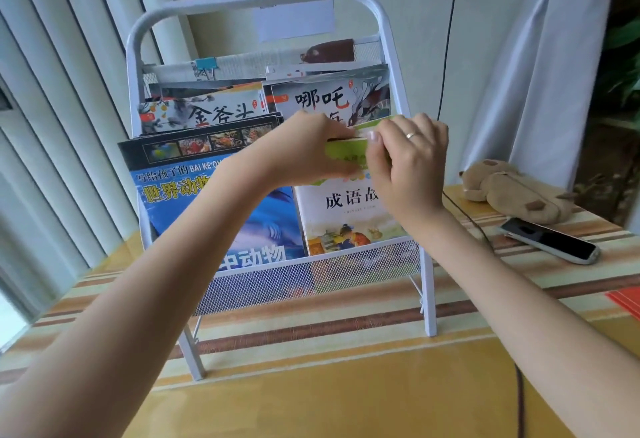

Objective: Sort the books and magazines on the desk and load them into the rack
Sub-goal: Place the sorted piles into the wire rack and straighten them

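A white metal rack [263, 2] with mesh pockets stands on the desk, its tiers filled with books and magazines. In the front pocket a blue animal book [194, 202] leans on the left and a green-topped idiom book [346, 209] stands on the right. My left hand [308, 146] and my right hand [405, 160] both pinch the top edge of the green-topped book. Behind them, the middle tier holds two ink-painted picture books [207, 110]. The back tier holds papers with a blue clip [206, 65].
A striped cloth [346, 385] covers the desk. To the right lie a brown plush toy [512, 191], a dark phone [550, 240] and a red sheet's corner [627, 302]. A black cable [464, 212] runs down from a wall socket. Vertical blinds hang on the left.
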{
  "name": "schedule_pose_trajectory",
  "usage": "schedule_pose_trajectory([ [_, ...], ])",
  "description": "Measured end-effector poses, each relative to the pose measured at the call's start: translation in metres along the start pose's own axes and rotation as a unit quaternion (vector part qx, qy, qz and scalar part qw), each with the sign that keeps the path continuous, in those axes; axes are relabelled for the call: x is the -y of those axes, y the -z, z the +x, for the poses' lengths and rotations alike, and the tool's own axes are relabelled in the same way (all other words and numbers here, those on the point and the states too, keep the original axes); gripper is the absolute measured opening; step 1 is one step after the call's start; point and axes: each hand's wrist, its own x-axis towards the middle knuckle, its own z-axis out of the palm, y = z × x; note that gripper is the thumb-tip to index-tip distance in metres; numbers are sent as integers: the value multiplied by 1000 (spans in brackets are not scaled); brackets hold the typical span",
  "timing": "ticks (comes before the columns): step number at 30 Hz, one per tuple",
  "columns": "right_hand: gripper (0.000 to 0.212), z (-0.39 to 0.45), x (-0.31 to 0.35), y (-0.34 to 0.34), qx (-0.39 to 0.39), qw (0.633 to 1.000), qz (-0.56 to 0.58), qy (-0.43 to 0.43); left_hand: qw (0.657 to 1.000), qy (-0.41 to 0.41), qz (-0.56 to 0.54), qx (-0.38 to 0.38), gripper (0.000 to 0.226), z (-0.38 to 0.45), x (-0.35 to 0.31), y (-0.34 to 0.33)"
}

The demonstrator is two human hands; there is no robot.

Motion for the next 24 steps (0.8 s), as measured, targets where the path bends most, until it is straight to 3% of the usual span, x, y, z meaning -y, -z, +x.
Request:
schedule_pose_trajectory([
  [3,32,-7,2,13,-8,1000,13,8,998,-26,56,0,66,-6,-3,-5],
  [9,39,-11,0,16,-29,999,22,26,991,-49,79,-98,63,-20,-8,-13],
  [12,34,-8,-5,14,-27,999,10,33,990,-44,108,-75,73,-16,-5,-15],
  [17,26,0,-13,4,61,996,-59,-12,996,2,93,2,74,2,-2,-6],
  [24,40,14,-14,-4,190,980,-67,-7,991,13,135,-2,57,21,-6,-12],
])
